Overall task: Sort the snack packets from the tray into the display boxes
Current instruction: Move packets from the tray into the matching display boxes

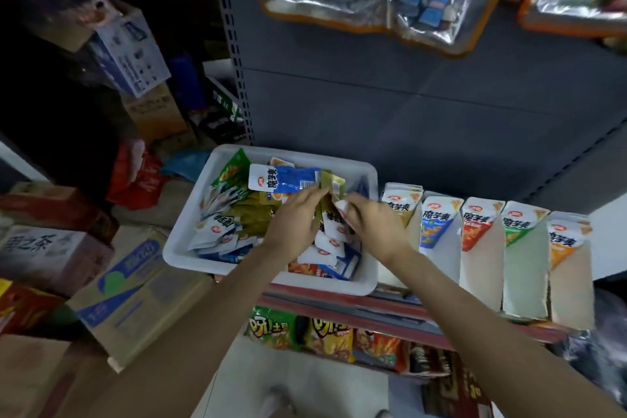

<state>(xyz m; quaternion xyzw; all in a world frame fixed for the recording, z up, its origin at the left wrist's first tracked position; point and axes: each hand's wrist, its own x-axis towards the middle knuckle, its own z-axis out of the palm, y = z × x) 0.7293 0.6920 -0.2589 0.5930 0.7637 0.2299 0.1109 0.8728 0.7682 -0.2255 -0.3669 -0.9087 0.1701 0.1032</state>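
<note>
At the far left we see stacked cardboard cartons [112, 288] on the floor, with a red plastic bag [137, 176] slumped behind them near the shelf upright. Next to these, on the shelf, sits the white tray [190, 248], heaped with small snack packets [234, 214] in white, green, olive, blue and orange wrappers. Over the middle of the tray, our left hand [298, 220] has its fingers curled up around packets: it pinches a blue-and-white packet [283, 178] that juts out to the left above the heap, together with an olive-gold packet [332, 183] just beside it. Our right hand [369, 224] meets the left one above the tray's right half, its fingers bent and pinching the white end of a packet [341, 205]; we cannot tell whether this is a separate packet or one shared with the left hand. To the right of the tray, touching its side, stand five display boxes in a row, with yellow [402, 204], blue [436, 224], red [478, 224], green [519, 224] and orange [565, 241] fronts, their tall white walls side by side. Below the shelf edge, bags of crisps [302, 332] in green, yellow and orange line the lower tier.
</note>
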